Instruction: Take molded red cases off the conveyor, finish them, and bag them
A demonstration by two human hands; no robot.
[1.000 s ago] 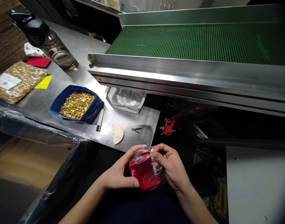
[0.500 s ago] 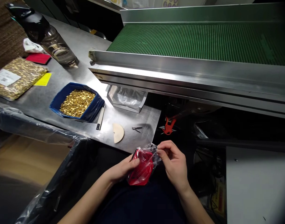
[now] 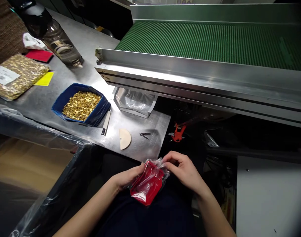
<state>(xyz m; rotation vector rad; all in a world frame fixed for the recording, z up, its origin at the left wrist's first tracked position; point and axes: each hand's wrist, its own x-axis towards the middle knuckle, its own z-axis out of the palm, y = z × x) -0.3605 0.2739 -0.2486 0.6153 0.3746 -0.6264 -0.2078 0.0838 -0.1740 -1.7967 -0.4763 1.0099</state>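
Observation:
A red item in a clear plastic bag (image 3: 147,186) is held low before my body; what the red item is, I cannot make out. My left hand (image 3: 129,177) grips the bag's left side, thumb on top. With thumb and fingers pinched, my right hand (image 3: 180,168) holds the crumpled upper right end of the plastic. Just beyond, at the metal table's edge, lie a nail clipper (image 3: 145,134) and a beige half-round disc (image 3: 125,139). To their left are a white-handled cutter (image 3: 106,122) and a blue bin (image 3: 59,102) of small gold pieces.
A green ribbed conveyor belt (image 3: 189,42) with metal sides runs across the back right. Behind the bin stand a bottle (image 3: 63,49) and a bag of gold pieces (image 3: 17,77). A grey bin (image 3: 151,108) holds clear plastic. A plastic-lined box (image 3: 73,161) is at left, an orange clamp (image 3: 178,132) at right.
The bagged red item has tilted and shifted slightly down toward my body. My left thumb has moved up to its edge, and my right hand still pinches the plastic.

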